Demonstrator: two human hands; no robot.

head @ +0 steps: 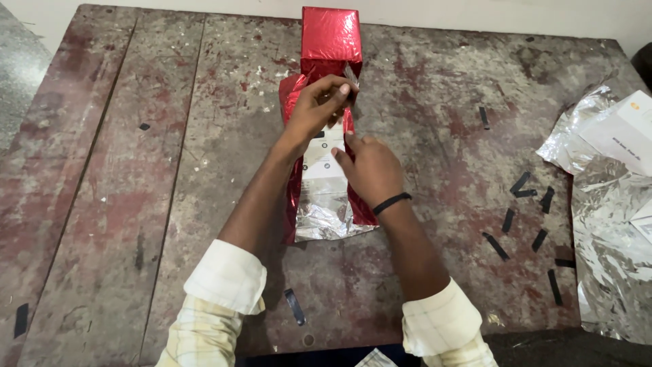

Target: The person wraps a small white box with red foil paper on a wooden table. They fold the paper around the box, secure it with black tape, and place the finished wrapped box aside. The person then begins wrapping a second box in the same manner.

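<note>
Worn reddish table (136,170) with red foil wrap (331,37), black tape strips (523,187), silver foil sheets (611,231).

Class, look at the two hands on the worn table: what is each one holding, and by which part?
The left hand pinches a folded flap of the red foil wrapping at its top edge. The right hand presses on the white box inside, not gripping it.

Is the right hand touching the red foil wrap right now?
Touching. The head view shows the right hand lying on the red foil wrap along its right flap, fingertips pressing the white box inside.
</note>
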